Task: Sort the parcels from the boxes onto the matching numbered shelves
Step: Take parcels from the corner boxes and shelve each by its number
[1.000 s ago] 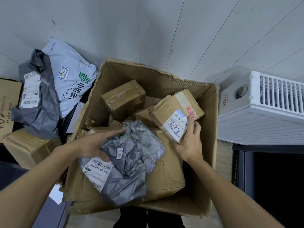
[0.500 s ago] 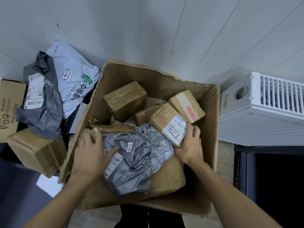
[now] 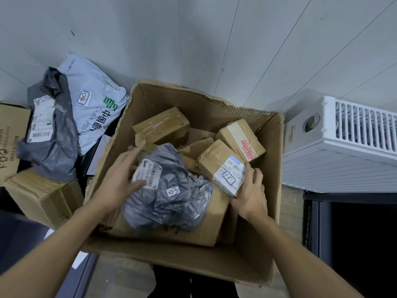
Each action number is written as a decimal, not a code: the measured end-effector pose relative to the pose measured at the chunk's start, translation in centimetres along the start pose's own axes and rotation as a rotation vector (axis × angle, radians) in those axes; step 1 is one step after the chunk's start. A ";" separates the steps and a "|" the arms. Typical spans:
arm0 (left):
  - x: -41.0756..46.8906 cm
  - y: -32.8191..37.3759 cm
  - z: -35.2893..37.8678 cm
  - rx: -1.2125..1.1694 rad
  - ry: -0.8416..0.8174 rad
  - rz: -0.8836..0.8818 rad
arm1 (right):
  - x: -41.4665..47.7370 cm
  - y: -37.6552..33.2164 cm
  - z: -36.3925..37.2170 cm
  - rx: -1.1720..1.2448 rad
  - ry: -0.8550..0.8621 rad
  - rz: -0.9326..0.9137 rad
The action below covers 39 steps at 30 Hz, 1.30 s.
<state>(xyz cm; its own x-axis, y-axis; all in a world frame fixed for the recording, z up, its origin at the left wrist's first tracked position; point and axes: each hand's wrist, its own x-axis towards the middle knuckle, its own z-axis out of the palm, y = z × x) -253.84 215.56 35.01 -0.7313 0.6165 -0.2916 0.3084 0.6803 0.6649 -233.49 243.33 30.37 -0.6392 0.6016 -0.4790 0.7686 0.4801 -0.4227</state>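
A large open cardboard box [image 3: 266,231] holds several parcels. On top lies a crumpled grey plastic mailer [image 3: 171,203] with a label reading 03. My left hand [image 3: 120,179] is at its left end, thumb on its white shipping label, fingers stretched toward the back. My right hand [image 3: 250,194] grips the near corner of a small brown carton [image 3: 217,166] labelled 13. Behind it are a taped carton with red print [image 3: 240,138] and another brown carton [image 3: 161,125]. A bigger flat carton [image 3: 214,218] lies underneath.
Left of the box, a white China Post mailer marked 04 [image 3: 94,108] and a dark grey mailer [image 3: 51,136] rest on smaller cartons [image 3: 40,198]. A white slatted crate [image 3: 343,143] sits on the right above a dark unit [image 3: 354,233]. A grey wall stands behind.
The grey mailer has turned and shifted toward the box's middle, its 03 label now facing up. My left hand moved from the box's left edge onto the mailer. My right hand stays on carton 13.
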 end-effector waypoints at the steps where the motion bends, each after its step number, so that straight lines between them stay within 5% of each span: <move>1: 0.3 0.2 0.2 -0.007 0.041 -0.060 | 0.1 0.0 0.0 0.004 -0.006 -0.012; 5: -0.8 1.1 1.8 0.045 0.147 -0.249 | 0.1 -0.4 0.2 0.016 -0.033 -0.042; 8: -2.4 1.8 2.7 0.114 0.070 -0.335 | 0.0 -0.6 0.4 0.029 -0.049 -0.021; 15: -6.2 0.5 6.7 -0.085 0.127 -0.268 | -0.4 -0.4 1.2 0.043 -0.067 0.011; 22: -6.8 -1.3 7.6 -0.069 -0.043 -0.050 | -0.6 -0.1 1.1 0.039 -0.056 -0.003; 26: -4.8 -1.0 5.7 -0.173 0.104 -0.014 | -0.6 0.0 0.6 0.033 -0.042 -0.034; 29: -3.6 -0.7 4.1 -0.181 0.203 -0.074 | -0.5 0.0 0.4 0.026 -0.043 -0.043; 33: -3.7 -0.5 3.9 -0.164 0.060 -0.267 | -0.7 -0.6 0.5 0.035 -0.049 -0.058; 39: -3.7 -0.2 4.5 -0.375 -0.021 -0.206 | -0.8 -1.0 0.7 0.002 -0.065 -0.080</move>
<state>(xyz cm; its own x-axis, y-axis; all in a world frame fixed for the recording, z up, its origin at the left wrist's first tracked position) -248.44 214.90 32.88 -0.7409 0.4932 -0.4558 -0.0883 0.6013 0.7941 -233.79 241.91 30.67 -0.6990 0.5186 -0.4924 0.7149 0.5239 -0.4632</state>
